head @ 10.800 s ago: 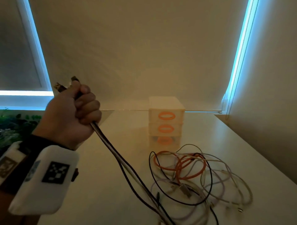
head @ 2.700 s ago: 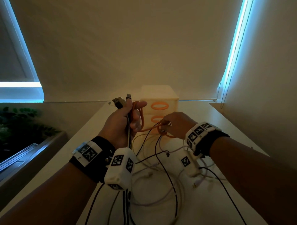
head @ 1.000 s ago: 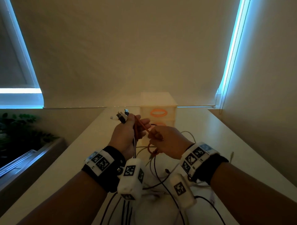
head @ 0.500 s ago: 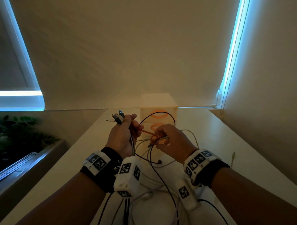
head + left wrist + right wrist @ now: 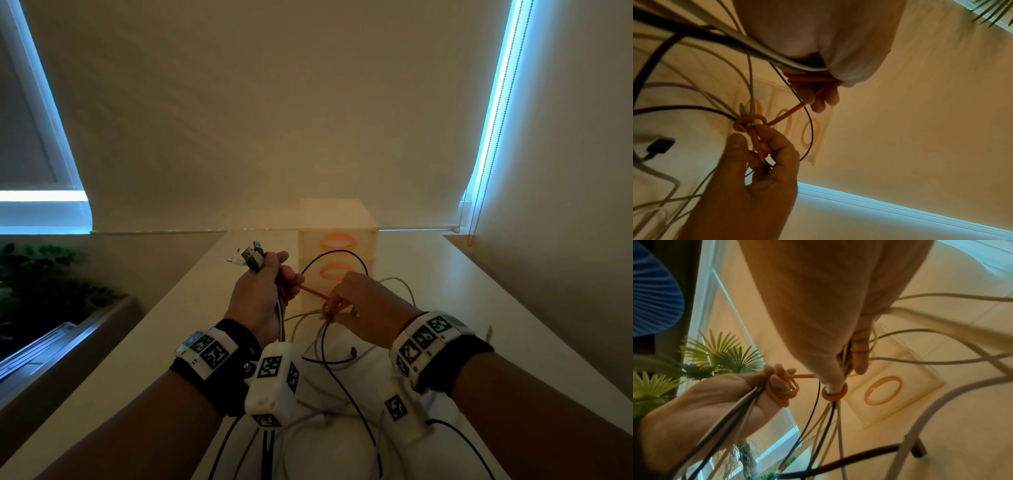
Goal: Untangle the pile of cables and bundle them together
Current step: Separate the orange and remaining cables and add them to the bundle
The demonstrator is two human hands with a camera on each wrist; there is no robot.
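My left hand (image 5: pixel 263 294) grips a bunch of cables above the table, their USB plugs (image 5: pixel 251 259) sticking out of the top of the fist. An orange cable (image 5: pixel 311 291) runs taut from that fist to my right hand (image 5: pixel 356 305), which pinches it just to the right. In the left wrist view the orange cable (image 5: pixel 754 123) forms a small loop round several thin cables at the right hand's fingertips (image 5: pixel 774 138). The right wrist view shows the orange loop (image 5: pixel 835 391) ringing the strands. A thin black cable (image 5: pixel 337 255) arches over both hands. Loose white, grey and black cables (image 5: pixel 329 404) lie below.
A small cream drawer unit (image 5: pixel 337 233) with orange oval handles stands on the white table (image 5: pixel 513 308) just behind the hands. A wall with a blind rises behind it, a bead cord (image 5: pixel 479 171) hangs at the right, and plants (image 5: pixel 41 284) sit left.
The right hand has slid a little to the right along the orange cable, drawing it taut from the left fist. The black cable loop has risen above the hands.
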